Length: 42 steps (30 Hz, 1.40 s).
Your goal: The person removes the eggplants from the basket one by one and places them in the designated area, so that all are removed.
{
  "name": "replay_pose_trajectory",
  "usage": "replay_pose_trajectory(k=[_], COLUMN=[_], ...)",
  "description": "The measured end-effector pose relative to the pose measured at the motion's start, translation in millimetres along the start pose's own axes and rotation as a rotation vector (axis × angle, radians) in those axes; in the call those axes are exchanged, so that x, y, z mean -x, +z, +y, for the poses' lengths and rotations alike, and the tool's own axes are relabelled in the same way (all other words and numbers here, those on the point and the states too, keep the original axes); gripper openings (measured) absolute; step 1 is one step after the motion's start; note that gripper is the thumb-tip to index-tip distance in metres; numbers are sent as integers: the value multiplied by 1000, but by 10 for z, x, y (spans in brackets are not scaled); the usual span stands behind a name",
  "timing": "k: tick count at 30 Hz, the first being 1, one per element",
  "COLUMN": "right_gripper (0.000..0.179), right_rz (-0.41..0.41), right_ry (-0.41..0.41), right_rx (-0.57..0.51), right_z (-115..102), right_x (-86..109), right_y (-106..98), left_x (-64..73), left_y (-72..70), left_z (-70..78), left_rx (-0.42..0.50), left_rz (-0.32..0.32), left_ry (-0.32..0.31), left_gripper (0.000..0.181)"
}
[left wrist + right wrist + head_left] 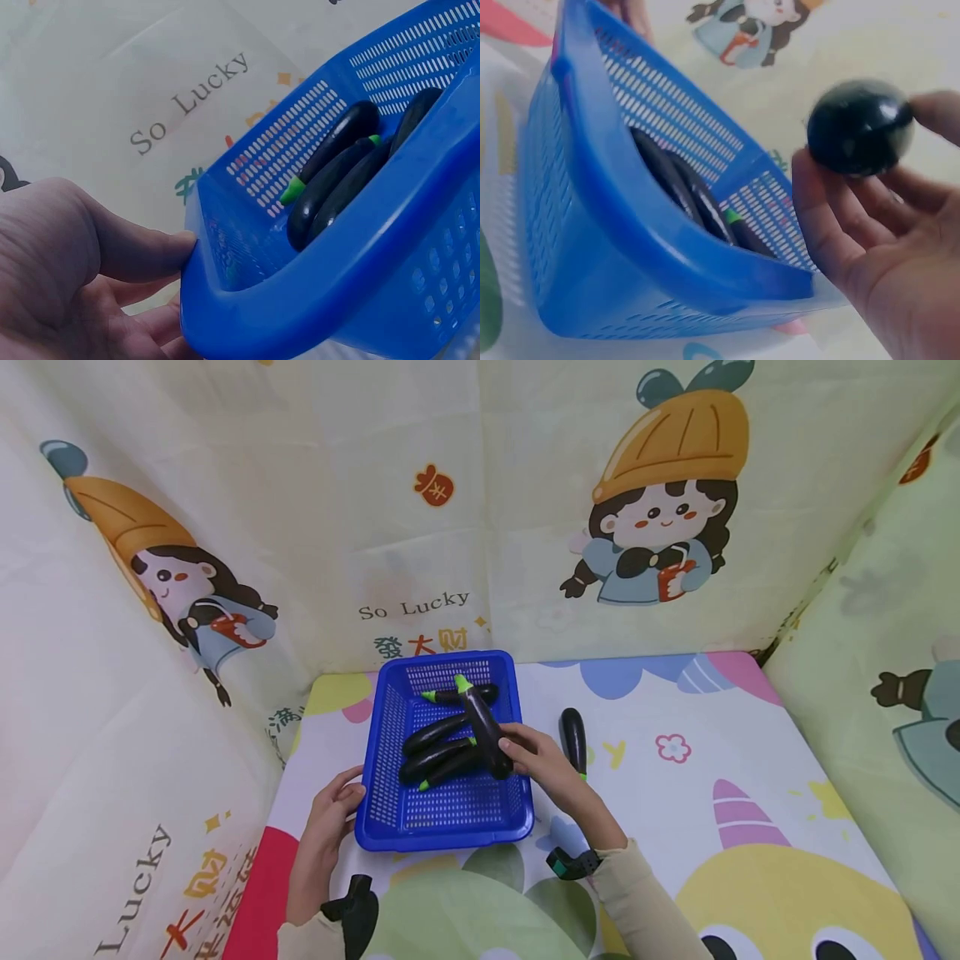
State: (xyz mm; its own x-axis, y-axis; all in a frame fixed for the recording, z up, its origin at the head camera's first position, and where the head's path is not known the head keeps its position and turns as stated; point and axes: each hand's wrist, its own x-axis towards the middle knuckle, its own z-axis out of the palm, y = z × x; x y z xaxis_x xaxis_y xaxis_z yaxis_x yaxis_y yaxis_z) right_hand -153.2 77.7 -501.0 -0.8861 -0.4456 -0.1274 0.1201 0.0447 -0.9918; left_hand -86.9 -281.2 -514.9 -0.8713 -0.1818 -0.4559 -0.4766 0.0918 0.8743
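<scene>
1. The left hand [327, 817] pinches the left rim of a blue perforated plastic basket [450, 839] holding glossy black eggplants [433, 762].
2. Held eggplant [482, 720], gripped above its right side by the right hand [545, 767]: seemingly mid-transfer, next needing steady guiding.
3. Loose eggplant [573, 735] on the table [645, 814], farther right.

the surface [660, 802] lies open from the lone eggplant [573, 735] to its right edge. between the forearms, another bare stretch reaches the near edge of the basket [442, 839]; inside that edge there is room, while the heaped eggplants [435, 760] fill the middle. the left hand [326, 827] blocks the basket's left edge. the right hand [547, 768] and its held eggplant [483, 727] obstruct the right edge. hanging cloth [540, 527] closes off the surface's far edge.
</scene>
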Motion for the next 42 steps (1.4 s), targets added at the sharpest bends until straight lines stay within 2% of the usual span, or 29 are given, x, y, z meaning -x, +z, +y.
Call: replay_pose_trajectory(k=[6, 11, 27, 35, 42], right_gripper=[51, 51, 51, 50, 49], right_rz=[108, 205, 537, 671, 723], right_ry=[33, 29, 36, 97, 136], right_rx=[-101, -157, -203, -97, 2], right_z=[-52, -4, 252, 414, 563], right_x=[98, 156, 429, 564, 594], right_y=[-52, -131, -605, -758, -852], left_x=[6, 11, -6, 5, -12], left_y=[11, 7, 0, -8, 4], left_z=[10, 13, 21, 5, 10], left_rx=[-7, -15, -30, -32, -33], left_rz=[7, 16, 20, 22, 26], left_ry=[-6, -4, -13, -6, -11], left_gripper=[46, 45, 46, 46, 46])
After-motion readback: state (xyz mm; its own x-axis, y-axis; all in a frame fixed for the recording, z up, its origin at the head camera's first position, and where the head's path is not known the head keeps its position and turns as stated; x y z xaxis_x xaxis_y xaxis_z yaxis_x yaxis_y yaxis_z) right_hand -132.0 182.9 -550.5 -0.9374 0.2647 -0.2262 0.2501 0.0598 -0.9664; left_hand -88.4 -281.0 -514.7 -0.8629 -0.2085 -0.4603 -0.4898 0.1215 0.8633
